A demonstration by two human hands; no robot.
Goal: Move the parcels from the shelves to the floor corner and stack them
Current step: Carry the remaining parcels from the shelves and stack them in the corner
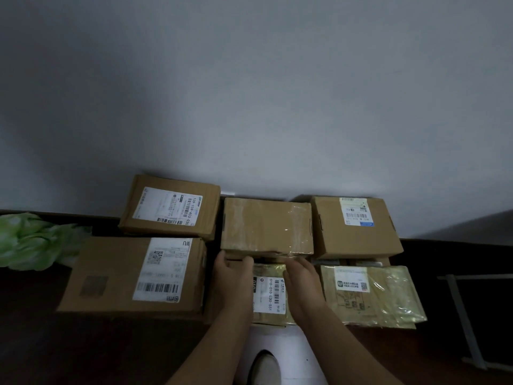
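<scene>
Shoe (264, 368) at bottom, both forearms reaching ahead. Left hand (233, 276) curls fingers round the near bottom edge of the taped parcel (266, 226). Right hand (302, 279) meets the same edge, fingertips hidden, grip unclear. Taped parcel sits just beyond the hands, near the wall (249, 93), probably being squared onto the stack. Under hands: yellow-taped parcel (270, 295), label "010-010-L30-551". Left of hands: big box (116, 276) marked "WU"; beyond it, far box (169, 207) "159-159-A03 030". Right-side labels unreadable.

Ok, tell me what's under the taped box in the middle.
Beneath the taped box only a thin cardboard edge shows, between the left hand and right hand; the box covers everything else.
</scene>
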